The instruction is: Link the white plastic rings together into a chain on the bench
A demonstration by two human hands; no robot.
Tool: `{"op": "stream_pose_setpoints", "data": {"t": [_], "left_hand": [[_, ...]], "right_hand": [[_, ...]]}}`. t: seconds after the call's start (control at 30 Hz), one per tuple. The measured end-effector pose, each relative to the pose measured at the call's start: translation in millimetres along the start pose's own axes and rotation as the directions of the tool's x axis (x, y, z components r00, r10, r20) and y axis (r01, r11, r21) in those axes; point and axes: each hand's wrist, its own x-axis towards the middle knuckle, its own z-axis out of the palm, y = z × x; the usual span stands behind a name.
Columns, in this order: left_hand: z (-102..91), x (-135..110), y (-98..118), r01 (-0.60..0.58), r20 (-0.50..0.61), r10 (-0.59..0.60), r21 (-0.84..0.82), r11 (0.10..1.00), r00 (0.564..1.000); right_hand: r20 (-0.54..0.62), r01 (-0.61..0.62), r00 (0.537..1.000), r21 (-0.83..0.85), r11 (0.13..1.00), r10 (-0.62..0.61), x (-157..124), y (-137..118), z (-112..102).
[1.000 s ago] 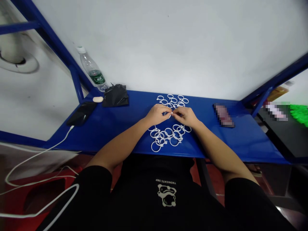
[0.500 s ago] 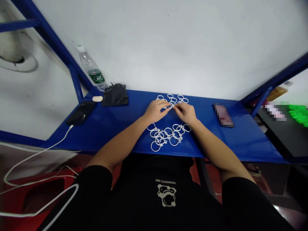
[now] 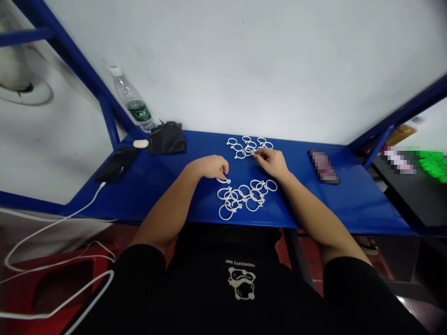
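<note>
Several thin white rings, each with a small knob or clasp, lie overlapping in a near cluster on the blue table. Farther back, by the wall, is a second group of white rings. My left hand is closed on one white ring at the near cluster's upper left edge; the fingers partly cover it. At the right side of the far group, my right hand pinches the small end of a ring between thumb and fingers.
Toward the left are a black phone on a white cable, a cream oval object, a black plastic bag and a clear bottle. A pixelated object lies right. Blue frame bars rise at both ends.
My left hand has left the far group and come down and left to a ring of the near cluster. My right hand stays by the far rings.
</note>
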Motion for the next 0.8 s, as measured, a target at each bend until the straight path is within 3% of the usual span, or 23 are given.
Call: {"op": "stream_pose_setpoints", "data": {"t": [0.1,0.17,0.27,0.37,0.47,0.8], "left_hand": [[5.0,6,5,0.012,-0.061,-0.009,0.044,0.999,0.998],[4.6,10,11,0.033,-0.184,-0.014,0.100,0.994,0.983],[3.4,14,25,0.086,-0.404,-0.030,0.122,0.989,0.914],[5.2,18,42,0.077,-0.520,-0.009,0.110,0.991,0.854],[9.6,21,54,0.040,-0.547,0.047,0.145,0.989,0.836],[26.3,27,58,0.003,-0.501,0.119,0.236,0.972,0.857]], "right_hand": [[0.032,0.063,0.997,0.031,0.998,-0.064,-1,-4,-1],[0.049,0.112,0.992,0.060,0.992,-0.115,-3,-9,-2],[0.092,0.191,0.975,0.113,0.975,-0.202,-7,-20,-4],[0.131,0.229,0.958,0.174,0.958,-0.253,-9,-32,-3],[0.142,0.234,0.952,0.230,0.945,-0.270,-10,-38,-2],[0.075,0.236,0.961,0.292,0.927,-0.268,-11,-35,0]]}}
